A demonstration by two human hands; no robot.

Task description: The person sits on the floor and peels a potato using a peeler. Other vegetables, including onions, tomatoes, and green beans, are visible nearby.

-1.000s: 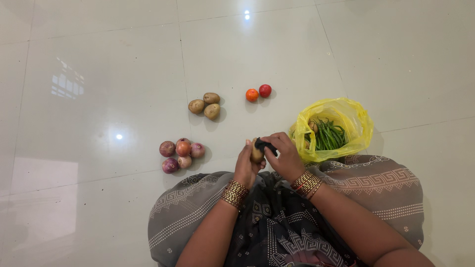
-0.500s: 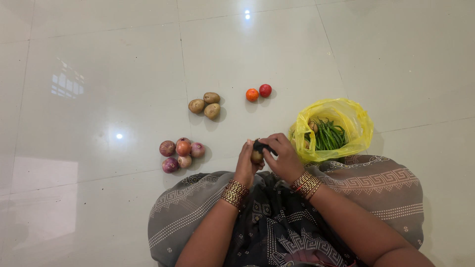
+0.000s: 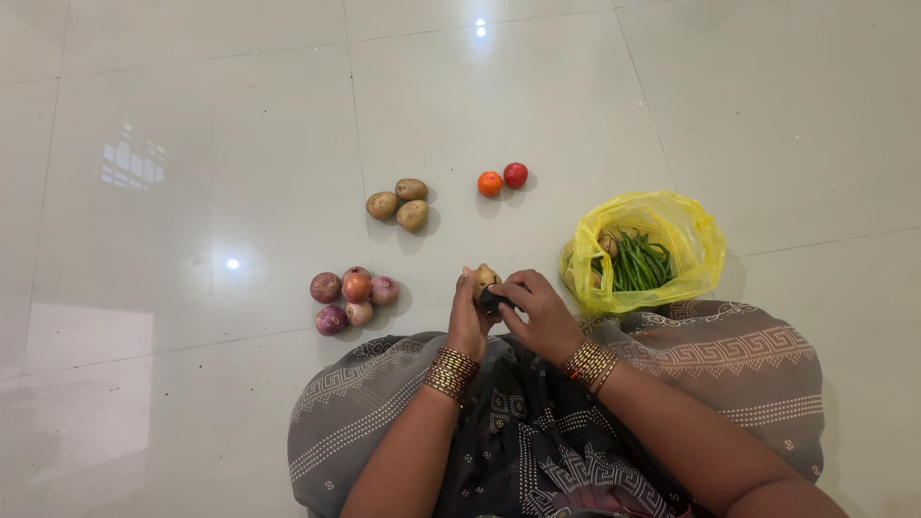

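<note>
Left hand [image 3: 468,321] is gripping a potato [image 3: 484,278] upright, long axis pointing away from the lap, while the right hand [image 3: 537,315] is pinching a dark peeler [image 3: 492,300] against its right side.

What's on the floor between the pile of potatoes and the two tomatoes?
Nothing. In the head view, only bare shiny floor lies between the potatoes and the tomatoes.

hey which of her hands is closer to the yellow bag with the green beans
Right. The right hand sits just beside the yellow bag, at its lower left; the left hand is farther off, beyond the potato it holds.
</note>
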